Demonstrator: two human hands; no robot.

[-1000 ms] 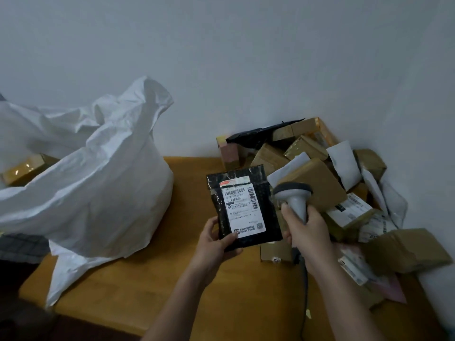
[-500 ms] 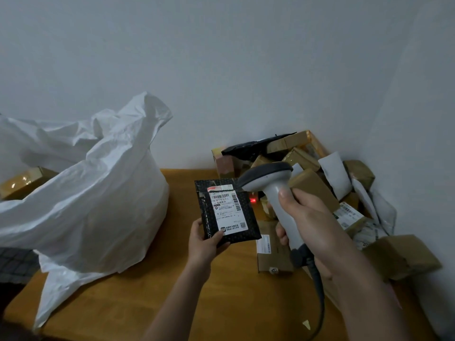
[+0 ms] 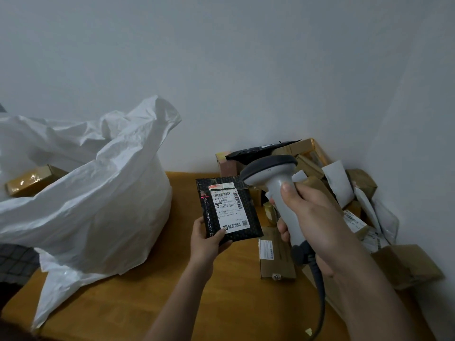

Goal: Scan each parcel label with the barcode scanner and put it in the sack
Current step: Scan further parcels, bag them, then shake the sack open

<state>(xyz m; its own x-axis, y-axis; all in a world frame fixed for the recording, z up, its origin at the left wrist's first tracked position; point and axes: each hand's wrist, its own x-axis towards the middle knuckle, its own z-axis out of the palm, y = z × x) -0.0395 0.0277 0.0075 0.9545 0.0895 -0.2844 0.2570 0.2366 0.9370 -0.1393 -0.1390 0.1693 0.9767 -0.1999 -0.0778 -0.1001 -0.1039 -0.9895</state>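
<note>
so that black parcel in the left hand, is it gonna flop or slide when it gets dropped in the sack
The black parcel probably stays fairly flat: the left hand holds only its bottom corner, yet it stands up without sagging. It looks thin, so likely light. Its wrap seems glossy plastic, so it may slip easily into the white sack.

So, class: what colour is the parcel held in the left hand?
Black, with a white label, seen in the head view: parcel, left hand.

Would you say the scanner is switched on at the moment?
On: the scanner casts a red line at the left edge of the label on the black parcel.
</note>
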